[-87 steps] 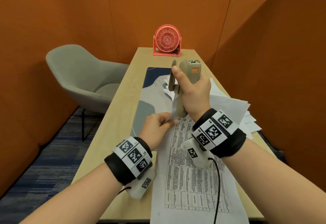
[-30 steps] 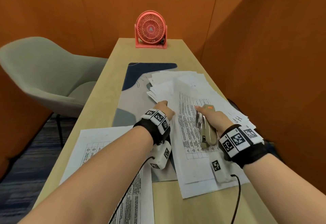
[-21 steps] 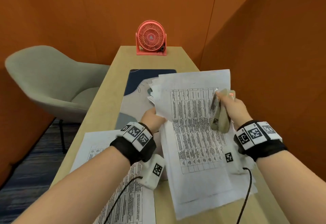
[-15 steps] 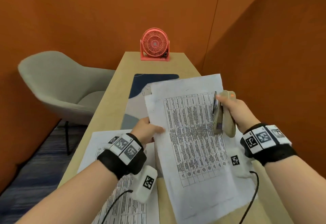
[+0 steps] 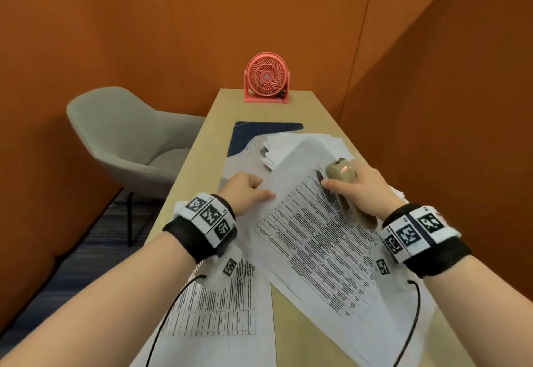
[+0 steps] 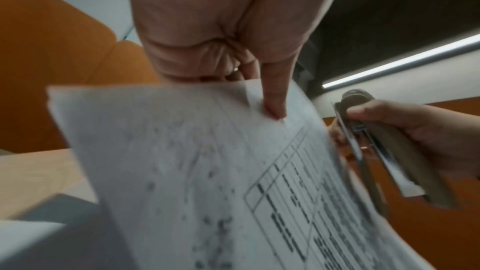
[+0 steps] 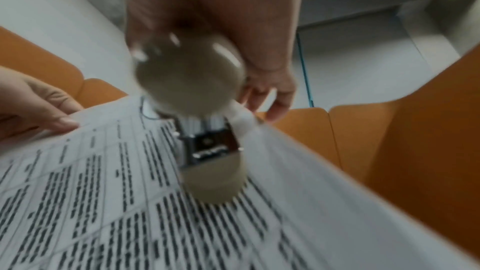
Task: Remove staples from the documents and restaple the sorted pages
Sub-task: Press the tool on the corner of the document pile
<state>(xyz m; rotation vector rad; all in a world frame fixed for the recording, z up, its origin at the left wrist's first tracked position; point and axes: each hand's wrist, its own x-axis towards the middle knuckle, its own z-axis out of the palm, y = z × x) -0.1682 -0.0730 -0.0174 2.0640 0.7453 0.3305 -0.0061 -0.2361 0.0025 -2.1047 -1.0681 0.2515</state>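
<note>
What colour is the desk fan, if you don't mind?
The fan is coral pink, clearest in the head view.

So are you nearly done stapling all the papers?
Not nearly. One printed table sheet lies set aside near the desk's front edge. In hand: the left hand pinches a white printed document by its corner, and the right hand holds the beige stapler. The messy white paper pile behind still waits.

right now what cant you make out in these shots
- Printed text on the held document: too small in the head view, blurred in both wrist views.
- Any staple at its top corner: hidden under the left hand.
- Stapler label: covered by the right hand.
- Loose paper pile: mostly behind the document.
</note>
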